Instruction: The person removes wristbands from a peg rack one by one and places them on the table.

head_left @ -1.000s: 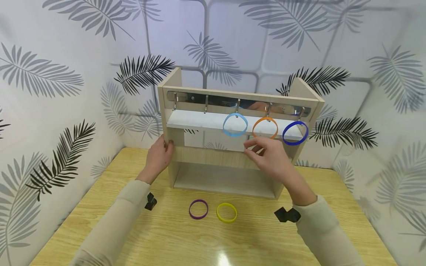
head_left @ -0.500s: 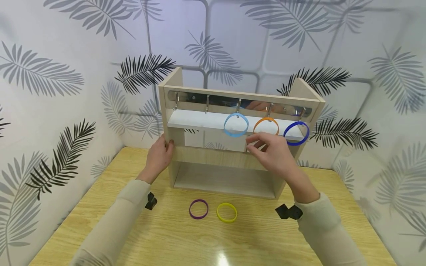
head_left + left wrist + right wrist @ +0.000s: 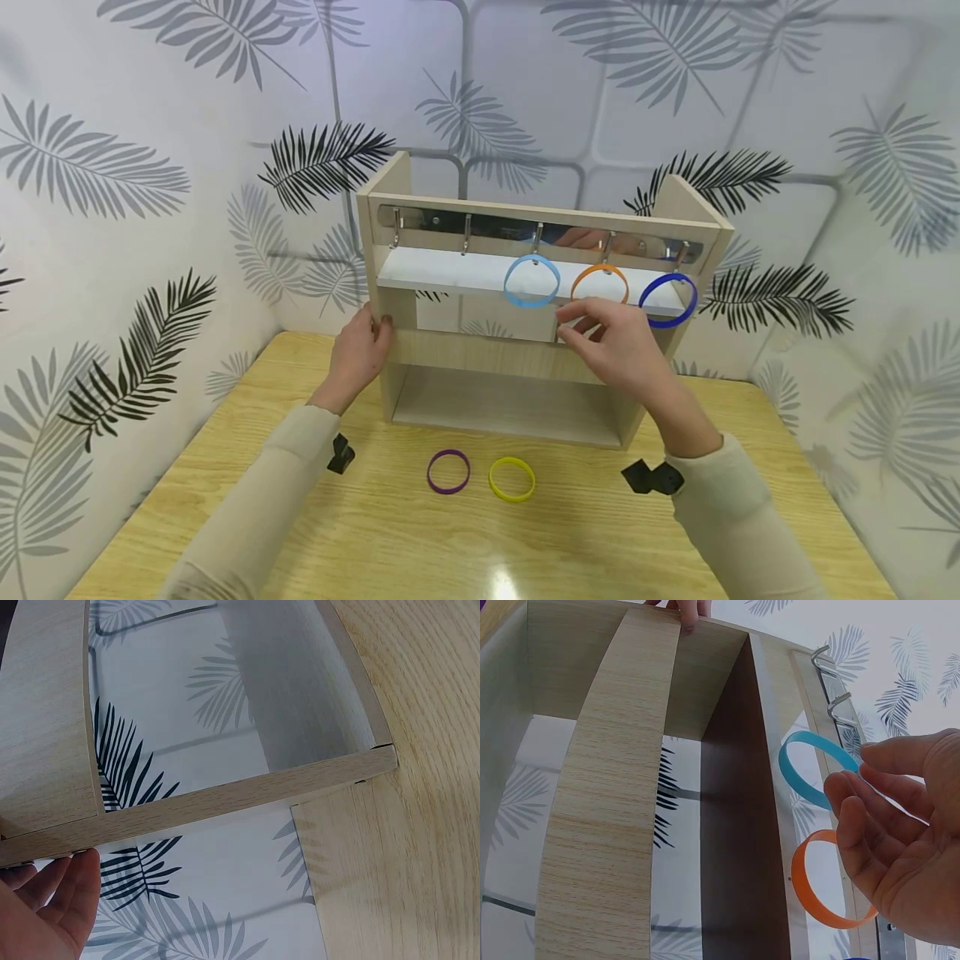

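At ten o'clock from right hand, loosely curled, empty, edged slightly toward three, noted light-blue wristband hanging, presumably released, and left hand gripping shelf unit.

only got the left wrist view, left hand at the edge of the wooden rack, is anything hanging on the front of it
Observer: Yes, a light blue ring, an orange ring and a dark blue ring hang from hooks.

Operator: ok and any rings lying on the table

Observer: Two: a purple ring and a yellow ring lie on the table in front of the rack.

Operator: where's the right hand

Observer: The head view shows the right hand in front of the rack, partly covering the orange ring.
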Demonstrator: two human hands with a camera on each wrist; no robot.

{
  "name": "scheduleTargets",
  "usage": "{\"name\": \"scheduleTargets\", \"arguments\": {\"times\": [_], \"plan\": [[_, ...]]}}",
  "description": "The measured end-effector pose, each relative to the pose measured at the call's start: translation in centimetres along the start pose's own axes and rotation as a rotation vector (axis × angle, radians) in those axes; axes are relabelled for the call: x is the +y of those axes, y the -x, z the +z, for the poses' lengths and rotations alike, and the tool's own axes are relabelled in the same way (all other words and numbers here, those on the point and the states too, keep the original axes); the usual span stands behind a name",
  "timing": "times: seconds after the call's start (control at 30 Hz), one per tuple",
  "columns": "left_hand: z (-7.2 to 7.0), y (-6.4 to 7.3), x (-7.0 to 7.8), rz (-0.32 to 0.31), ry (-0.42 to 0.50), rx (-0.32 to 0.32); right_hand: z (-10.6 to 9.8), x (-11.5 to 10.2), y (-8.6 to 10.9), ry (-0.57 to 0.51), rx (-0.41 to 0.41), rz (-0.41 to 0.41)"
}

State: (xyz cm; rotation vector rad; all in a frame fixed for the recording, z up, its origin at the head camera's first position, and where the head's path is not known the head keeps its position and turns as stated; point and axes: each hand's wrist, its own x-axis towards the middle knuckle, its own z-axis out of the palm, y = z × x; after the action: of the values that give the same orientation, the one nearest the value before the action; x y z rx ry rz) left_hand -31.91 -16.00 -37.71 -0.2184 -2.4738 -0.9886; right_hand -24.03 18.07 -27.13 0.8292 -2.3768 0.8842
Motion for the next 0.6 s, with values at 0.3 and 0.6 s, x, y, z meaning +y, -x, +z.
{"name": "scheduleTargets", "arguments": {"times": [0.3,0.6], "plan": [[0.02,-0.02,0.03,0.004,0.000,0.004,-0.05,0.06,0.07,-0.006,-0.003,0.005],[-0.05,0.02,0.11,-0.019,-0.011,-0.010,-0.25,0.03,0.16,0.002,-0.012,0.016]]}}
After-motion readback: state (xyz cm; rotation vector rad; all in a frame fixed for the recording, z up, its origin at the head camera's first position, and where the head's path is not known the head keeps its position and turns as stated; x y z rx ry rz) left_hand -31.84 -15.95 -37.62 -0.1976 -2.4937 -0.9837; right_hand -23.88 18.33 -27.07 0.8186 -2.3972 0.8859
